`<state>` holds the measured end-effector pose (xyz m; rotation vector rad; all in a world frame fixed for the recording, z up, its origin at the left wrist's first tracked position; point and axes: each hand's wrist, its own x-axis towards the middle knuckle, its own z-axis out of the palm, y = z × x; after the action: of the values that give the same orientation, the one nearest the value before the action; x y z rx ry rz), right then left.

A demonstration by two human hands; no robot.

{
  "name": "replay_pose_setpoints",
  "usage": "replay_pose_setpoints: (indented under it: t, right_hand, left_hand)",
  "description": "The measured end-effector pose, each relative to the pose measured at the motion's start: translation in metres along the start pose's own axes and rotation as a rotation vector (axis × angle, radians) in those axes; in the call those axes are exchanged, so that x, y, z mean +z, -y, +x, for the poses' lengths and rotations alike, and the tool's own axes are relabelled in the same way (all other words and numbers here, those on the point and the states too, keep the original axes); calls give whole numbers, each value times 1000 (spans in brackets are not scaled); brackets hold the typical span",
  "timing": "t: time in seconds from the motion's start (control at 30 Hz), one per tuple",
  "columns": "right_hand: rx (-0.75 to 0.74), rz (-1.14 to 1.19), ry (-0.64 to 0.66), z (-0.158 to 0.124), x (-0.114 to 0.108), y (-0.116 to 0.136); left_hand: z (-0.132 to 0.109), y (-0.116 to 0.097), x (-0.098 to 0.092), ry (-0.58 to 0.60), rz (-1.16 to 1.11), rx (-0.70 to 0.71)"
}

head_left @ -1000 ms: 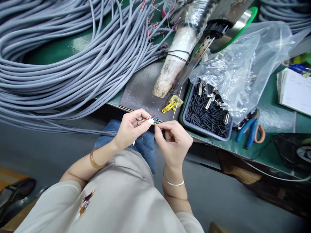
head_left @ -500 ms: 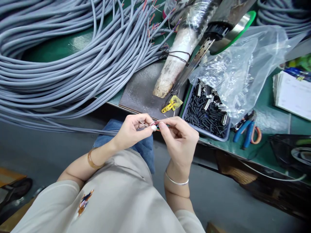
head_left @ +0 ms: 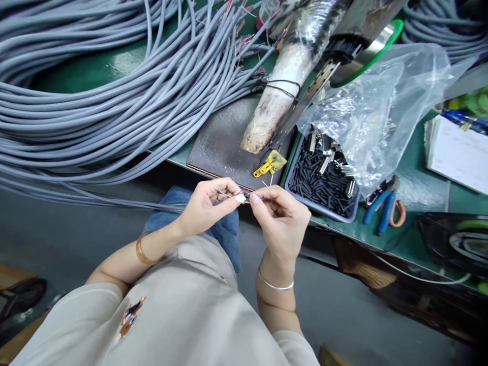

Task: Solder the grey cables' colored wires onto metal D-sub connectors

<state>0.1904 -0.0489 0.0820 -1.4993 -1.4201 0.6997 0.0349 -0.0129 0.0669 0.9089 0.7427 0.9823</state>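
Observation:
My left hand [head_left: 208, 203] pinches the stripped end of a grey cable [head_left: 125, 204] that runs in from the left across my lap. Thin coloured wires [head_left: 246, 195] fan out of that end between my two hands. My right hand [head_left: 280, 218] is closed, its thumb and forefinger pinched on one of those fine wires just right of the left fingertips. Both hands hover below the bench's front edge, close to a dark metal plate [head_left: 224, 140].
A large coil of grey cables [head_left: 95, 96] covers the green bench at left. A blue tray of black sleeves and connectors [head_left: 324, 180] sits right of the plate, under a clear plastic bag [head_left: 373, 107]. Blue-handled pliers [head_left: 381, 208], a yellow clip [head_left: 269, 165] and a wrapped white cylinder [head_left: 278, 96] lie nearby.
My right hand rose and closed in on the left, its fingers now pinched at the wire ends. The left hand barely moved.

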Motion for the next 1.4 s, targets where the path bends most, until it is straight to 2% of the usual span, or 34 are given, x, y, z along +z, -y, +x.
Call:
replay_pose_setpoints:
  t: [0.17, 0.33, 0.43, 0.63, 0.87, 1.2, 1.4]
  right_hand:
    - [22, 65, -100, -2, -2, -3]
    - [-20, 30, -182, -5, -1, -2]
    - [-77, 11, -206, -6, 1, -1]
    - [-195, 21, -64, -6, -1, -2]
    - [-126, 32, 56, -5, -6, -2]
    - [-61, 85, 81, -6, -10, -5]
    - [-81, 72, 49, -7, -12, -4]
  left_hand:
    - [1, -1, -3, -12, -77, -89]
    - [4, -1, -6, -7, -167, -183]
    - [4, -1, -7, -6, -182, -193]
    - [2, -3, -5, 19, -138, -175]
    - [1, -7, -5, 81, -118, -209]
    - [0, -5, -6, 134, -133, -252]
    - [1, -3, -7, 134, -111, -217]
